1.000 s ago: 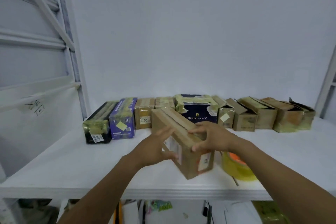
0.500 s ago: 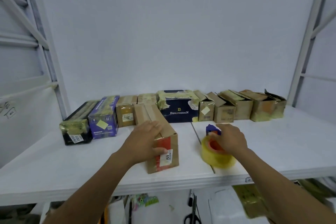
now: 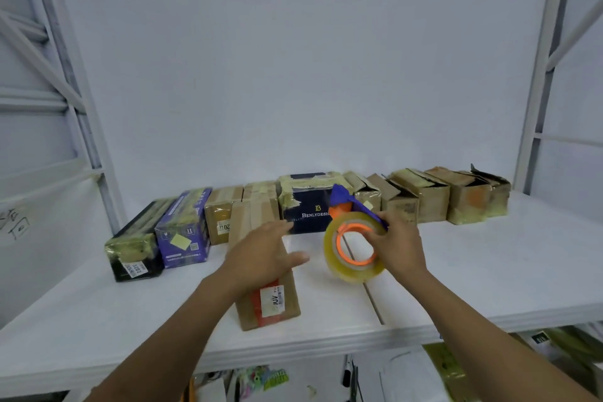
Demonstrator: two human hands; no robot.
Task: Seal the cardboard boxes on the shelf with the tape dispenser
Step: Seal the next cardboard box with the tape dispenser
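My left hand (image 3: 261, 258) rests, fingers spread, on the cardboard box (image 3: 266, 274) on the shelf (image 3: 489, 271); my right hand (image 3: 399, 246) fingers pinch the tape dispenser (image 3: 354, 243), lifted beside it.

A white shelf (image 3: 489, 271) carries everything, its front edge running across below both hands, with a thin seam in the board passing under the right-hand fingers (image 3: 375, 240). Directly beneath the left-hand fingers (image 3: 280, 228) a long brown cardboard box (image 3: 270, 307) lies on the board, end toward the camera, with a red patch and a white label on that end. Beyond the fingertips a row of boxes stands along the back: to the left of the left fingers a black box (image 3: 137, 248), a purple box (image 3: 184, 232) and a small brown box (image 3: 223, 215); between the two sets of fingers a dark blue box (image 3: 305, 202); past the right fingers several open-flapped brown boxes (image 3: 434, 196).
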